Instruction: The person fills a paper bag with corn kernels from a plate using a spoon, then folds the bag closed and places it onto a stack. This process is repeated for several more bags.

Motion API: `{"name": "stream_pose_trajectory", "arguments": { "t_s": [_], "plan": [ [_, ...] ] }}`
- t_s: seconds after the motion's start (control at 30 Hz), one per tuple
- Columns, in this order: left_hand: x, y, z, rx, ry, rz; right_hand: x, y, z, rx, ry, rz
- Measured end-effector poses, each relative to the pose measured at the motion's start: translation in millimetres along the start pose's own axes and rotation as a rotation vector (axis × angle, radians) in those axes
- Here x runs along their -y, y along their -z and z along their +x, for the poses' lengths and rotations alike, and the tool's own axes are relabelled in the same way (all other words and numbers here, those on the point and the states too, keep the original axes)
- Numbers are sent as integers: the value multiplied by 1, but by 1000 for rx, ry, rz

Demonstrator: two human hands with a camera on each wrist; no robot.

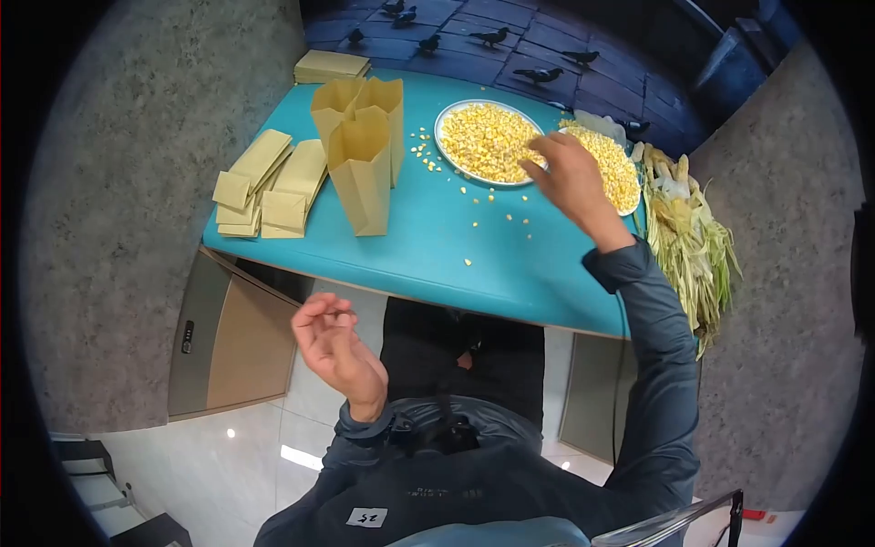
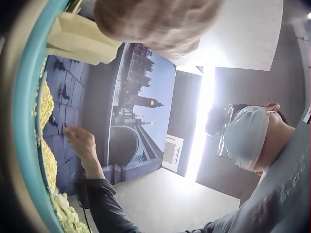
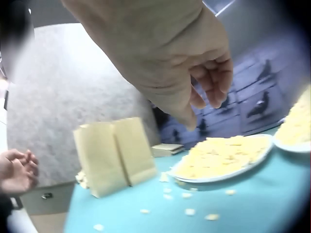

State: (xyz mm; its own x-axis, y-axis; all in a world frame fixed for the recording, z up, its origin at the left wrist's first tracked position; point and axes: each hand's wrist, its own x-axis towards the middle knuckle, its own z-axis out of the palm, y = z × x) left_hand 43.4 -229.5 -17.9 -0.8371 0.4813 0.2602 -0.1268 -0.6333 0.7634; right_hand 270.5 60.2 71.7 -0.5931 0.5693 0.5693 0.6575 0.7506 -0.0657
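Note:
My right hand (image 1: 570,178) is above the right edge of a round plate of yellow corn kernels (image 1: 488,137), its fingers loosely bent. In the right wrist view that hand (image 3: 180,63) hangs above the heaped kernels (image 3: 221,155), with nothing visible between fingers and thumb. My left hand (image 1: 339,351) is raised in front of the table's near edge, palm up, fingers loosely bent, holding nothing. Three upright brown paper bags (image 1: 360,169) stand left of the plate. A second plate of kernels (image 1: 615,173) is partly hidden behind my right hand.
Folded paper bags (image 1: 296,187) lie in stacks on the left of the teal table (image 1: 437,264), with another stack (image 1: 330,66) at the back left corner. Loose kernels (image 1: 463,190) are scattered around the plate. Corn husks (image 1: 684,237) hang over the right edge.

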Motion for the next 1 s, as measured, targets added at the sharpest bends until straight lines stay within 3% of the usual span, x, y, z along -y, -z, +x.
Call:
{"name": "stream_pose_trajectory", "arguments": {
  "t_s": [0.07, 0.1, 0.17, 0.27, 0.33, 0.43, 0.67, 0.8, 0.9, 1.0],
  "plan": [
    [12, -11, -6, 9, 18, -13, -37, 4, -15, 161, -87, -122],
    [19, -15, -7, 46, 30, -13, -47, -1, -22, 158, -82, -122],
    [31, -24, -5, 103, 33, 8, -63, -11, -31, 333, -157, -18],
    [38, -34, 1, 145, 38, 29, -82, -26, -26, 464, -102, -122],
    [43, -37, 6, 159, 30, 44, -89, -32, -21, 403, -62, -122],
    [50, -38, 13, 171, 38, 65, -94, -28, -4, 294, 138, -127],
    [61, -51, 16, 198, 71, 81, -109, -10, 44, 350, -85, 178],
    [60, -37, 22, 145, 13, 112, -104, 10, 41, 263, -88, 239],
    [59, -36, 22, 138, 40, 124, -85, 2, 31, 226, -126, 477],
    [60, -38, 18, 168, 41, 130, -71, -19, 25, 254, -156, 544]
  ]
}}
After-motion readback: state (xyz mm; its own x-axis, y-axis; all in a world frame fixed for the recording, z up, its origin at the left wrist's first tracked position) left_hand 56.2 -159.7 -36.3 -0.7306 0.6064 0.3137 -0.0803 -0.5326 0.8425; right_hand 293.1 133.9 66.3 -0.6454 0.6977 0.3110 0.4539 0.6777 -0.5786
